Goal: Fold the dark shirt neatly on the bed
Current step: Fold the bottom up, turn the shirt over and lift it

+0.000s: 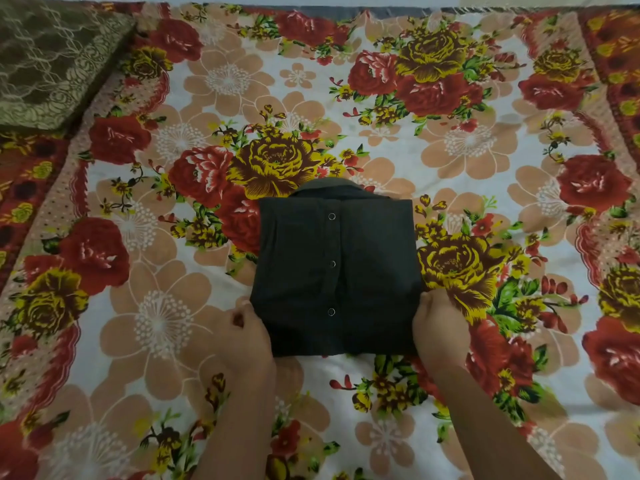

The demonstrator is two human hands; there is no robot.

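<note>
Two hands sit at the near corners of the dark shirt (374,271), one on each side. The left hand (249,337) has its grip closed on the shirt's near left corner, with the thumb lying against the edge and the other fingers slipped out of sight under the cloth. The right hand (438,330) has its grip on the near right corner in the same way, back of the hand up and fingers tucked beneath the fold, so I cannot tell how far they reach under. Both forearms run back from the shirt toward the camera. The shirt itself lies folded into a compact, nearly square block, front side up, with three metal snaps (331,264) in a line down its middle and the collar (332,187) peeking out at its far edge. It rests flat on a flowered bedsheet (467,140) of red, yellow and peach blooms that spreads over the bed on every side of the shirt. Well beyond the shirt, far to its left, an olive patterned cushion (52,60) lies on the sheet.
</note>
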